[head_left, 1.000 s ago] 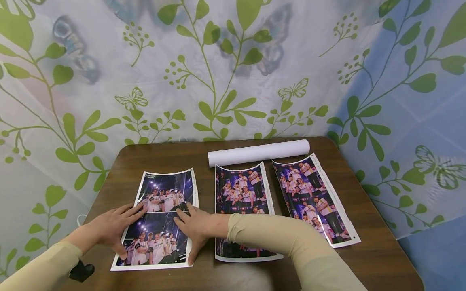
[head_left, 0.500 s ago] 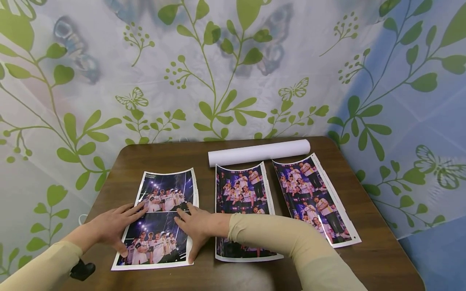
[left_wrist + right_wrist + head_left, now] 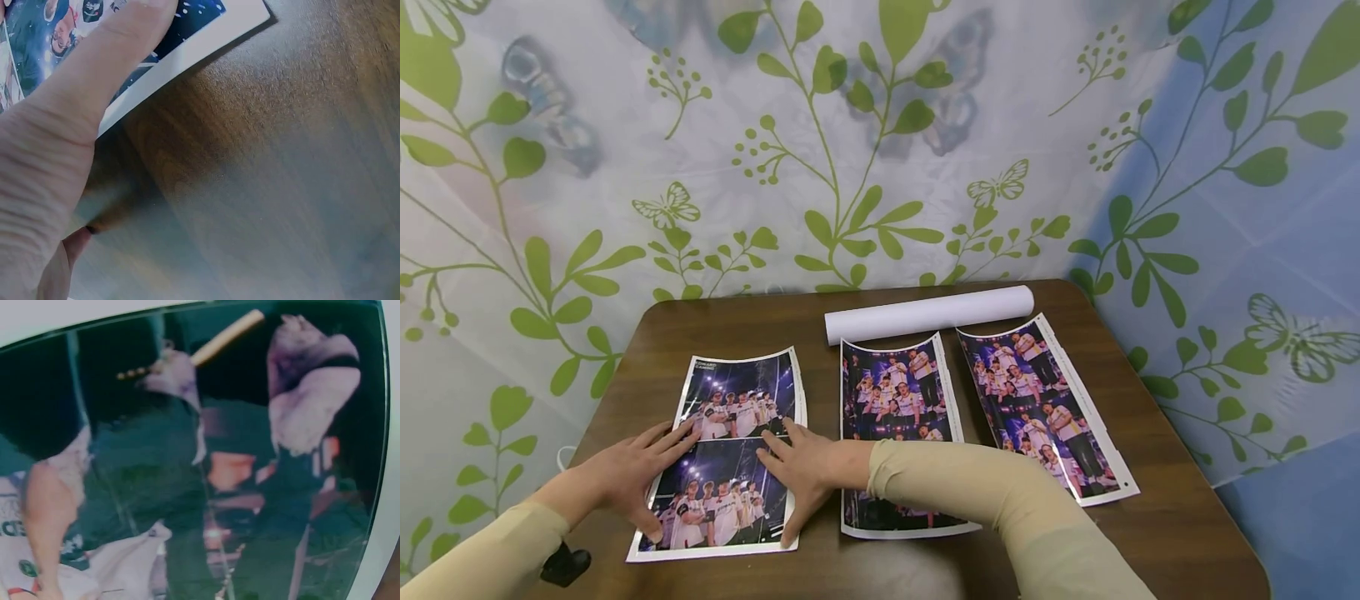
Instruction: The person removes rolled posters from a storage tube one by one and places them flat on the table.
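Note:
A glossy poster sheet (image 3: 726, 492) with two stacked group photos and a white border lies at the left of the table. My left hand (image 3: 625, 475) rests on its left edge, fingers spread, the thumb near the lower left corner. On the right edge lies my right hand (image 3: 805, 471), its fingers stretched over the print and its thumb pointing down along the border. In the left wrist view the left thumb (image 3: 119, 47) lies over the sheet's border. The sheet's printed surface (image 3: 187, 456) fills the right wrist view, where no fingers show.
A second poster (image 3: 895, 383) with curled edges lies in the middle, partly under the right forearm. Another poster (image 3: 1045, 417) lies slanted at the right. Behind them is a white paper roll (image 3: 928, 314). A leaf-patterned curtain (image 3: 850, 167) hangs behind the wooden table (image 3: 737, 321).
The head view has shifted very slightly. Both hands keep their places on the left poster, and the other sheets stay put.

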Motion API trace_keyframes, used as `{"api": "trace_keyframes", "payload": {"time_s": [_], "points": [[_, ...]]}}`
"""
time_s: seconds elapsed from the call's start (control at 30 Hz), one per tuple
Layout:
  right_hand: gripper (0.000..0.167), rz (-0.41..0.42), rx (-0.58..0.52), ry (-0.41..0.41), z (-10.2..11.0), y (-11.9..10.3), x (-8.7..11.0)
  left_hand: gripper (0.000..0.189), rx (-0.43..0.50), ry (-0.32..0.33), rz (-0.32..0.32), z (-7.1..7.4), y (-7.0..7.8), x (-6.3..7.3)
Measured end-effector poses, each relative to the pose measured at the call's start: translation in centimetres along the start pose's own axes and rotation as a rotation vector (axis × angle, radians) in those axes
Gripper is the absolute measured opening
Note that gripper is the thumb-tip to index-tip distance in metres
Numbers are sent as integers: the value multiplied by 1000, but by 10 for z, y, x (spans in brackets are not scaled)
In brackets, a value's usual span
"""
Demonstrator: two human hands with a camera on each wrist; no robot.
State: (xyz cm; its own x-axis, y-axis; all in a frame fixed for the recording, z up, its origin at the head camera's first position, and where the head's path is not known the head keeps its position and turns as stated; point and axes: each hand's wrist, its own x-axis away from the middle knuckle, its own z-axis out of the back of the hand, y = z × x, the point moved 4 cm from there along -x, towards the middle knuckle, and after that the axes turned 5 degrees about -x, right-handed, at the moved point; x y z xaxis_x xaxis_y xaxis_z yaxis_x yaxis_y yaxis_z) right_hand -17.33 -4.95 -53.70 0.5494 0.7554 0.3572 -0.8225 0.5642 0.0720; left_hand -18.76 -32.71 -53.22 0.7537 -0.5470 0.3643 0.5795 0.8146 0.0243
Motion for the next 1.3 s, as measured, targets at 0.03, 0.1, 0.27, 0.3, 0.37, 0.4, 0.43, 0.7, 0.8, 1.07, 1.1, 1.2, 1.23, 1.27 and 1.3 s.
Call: {"api": "trace_keyframes", "payload": {"time_s": [0.03,0.1,0.27,0.3,0.37,0.4,0.43,0.7,0.8,1.07,1.1,1.2,1.23,1.27,1.3], "points": [[143,2,0,2,0,0,0,152,-12,7,-3,0,0,0],[144,4,1,2,0,1,0,151,-22,7,2,0,0,-1],[145,8,8,-1,1,1,0,148,-21,9,-9,3,2,-2],[146,9,11,-1,1,2,0,147,-21,10,-12,3,2,-1],[146,7,16,2,2,2,-1,147,-27,18,-19,4,1,-1],[146,5,17,2,2,3,-1,147,-27,19,-18,4,1,0],[146,3,19,1,2,3,-1,147,-28,20,-17,3,0,0],[145,11,15,12,1,4,-2,145,-10,6,9,0,-2,-2],[142,16,4,5,2,4,-2,142,-2,3,4,2,-4,-2],[113,14,-38,-34,6,12,-2,117,29,59,-54,9,-7,-9],[108,18,-46,-40,6,14,-3,114,45,65,-54,9,-8,-11],[96,33,-75,-40,7,19,-5,104,81,78,-36,12,-9,-16],[94,42,-83,-31,7,20,-5,100,84,83,-27,13,-8,-18],[91,51,-93,-20,7,22,-6,96,87,87,-16,15,-8,-20],[88,64,-99,-3,7,24,-6,90,87,94,-11,18,-7,-22]]}}
